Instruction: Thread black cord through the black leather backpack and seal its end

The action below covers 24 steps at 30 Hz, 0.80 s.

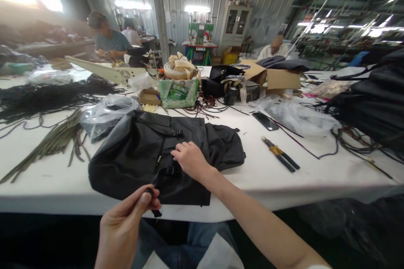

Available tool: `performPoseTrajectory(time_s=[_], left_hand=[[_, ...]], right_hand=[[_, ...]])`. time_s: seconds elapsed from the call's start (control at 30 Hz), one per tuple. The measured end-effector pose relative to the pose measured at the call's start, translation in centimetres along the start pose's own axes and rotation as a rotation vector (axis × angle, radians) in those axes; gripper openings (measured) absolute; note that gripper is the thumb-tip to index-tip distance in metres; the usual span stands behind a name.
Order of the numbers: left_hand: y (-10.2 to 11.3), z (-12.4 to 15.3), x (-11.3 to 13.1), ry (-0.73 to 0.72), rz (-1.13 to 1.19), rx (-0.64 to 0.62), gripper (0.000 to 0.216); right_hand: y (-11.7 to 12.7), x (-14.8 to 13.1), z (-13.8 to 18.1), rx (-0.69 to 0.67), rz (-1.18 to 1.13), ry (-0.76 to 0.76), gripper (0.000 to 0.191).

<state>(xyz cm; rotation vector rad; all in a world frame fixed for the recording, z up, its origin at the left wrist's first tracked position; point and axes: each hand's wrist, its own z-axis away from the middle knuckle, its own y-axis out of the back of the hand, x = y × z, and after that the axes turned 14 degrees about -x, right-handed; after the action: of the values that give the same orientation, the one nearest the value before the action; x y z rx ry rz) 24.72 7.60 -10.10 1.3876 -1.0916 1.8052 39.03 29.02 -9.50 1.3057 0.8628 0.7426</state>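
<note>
A black backpack point(139, 151) lies flat on the white table point(259, 176) in front of me. My right hand point(191, 159) rests on its middle, fingers curled at a black buckle point(170, 171) and strap. My left hand point(126, 222) is near the table's front edge, thumb and fingers pinched on the end of a black strap point(153, 201) that runs from the backpack.
Pliers point(280, 154) and a phone point(267, 121) lie right of the backpack. Black cords point(41, 96) and green straps point(53, 143) are at left, plastic bags point(296, 117), a green container point(178, 90), cardboard boxes point(277, 77) and black bags point(375, 105) beyond. Other people sit at the far side.
</note>
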Motion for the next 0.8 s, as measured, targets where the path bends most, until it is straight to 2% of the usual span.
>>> performPoseTrajectory(time_s=[0.07,0.2,0.33,0.47,0.6,0.67,0.8], left_hand=[[-0.1,-0.7,0.1,0.005,0.014,0.004,0.048],[-0.3,-1.9,0.2,0.018,0.05,0.009,0.048],[-1.1,-3.0,1.1,0.036,0.047,-0.029,0.047],[-1.7,-4.4,3.6,0.018,0.016,-0.025,0.048],[-2.8,-7.2,6.3,-0.016,-0.01,-0.037,0.051],[-3.8,-9.2,6.9,-0.029,-0.015,-0.076,0.052],[-5.9,-14.2,5.9,-0.004,0.029,-0.154,0.049]], right_hand=[[-0.1,0.0,-1.6,-0.051,-0.025,-0.004,0.016],[-0.6,0.1,-3.4,-0.054,-0.124,-0.045,0.029],[-1.0,0.2,-4.0,-0.054,-0.225,-0.033,0.013],[-0.5,1.7,-3.9,0.052,-0.337,-0.103,0.009],[0.5,4.1,-3.5,0.184,-0.489,-0.181,0.011],[0.7,4.9,-3.3,0.241,-0.6,-0.143,0.017],[-0.2,6.0,-2.9,0.359,-1.025,0.079,0.031]])
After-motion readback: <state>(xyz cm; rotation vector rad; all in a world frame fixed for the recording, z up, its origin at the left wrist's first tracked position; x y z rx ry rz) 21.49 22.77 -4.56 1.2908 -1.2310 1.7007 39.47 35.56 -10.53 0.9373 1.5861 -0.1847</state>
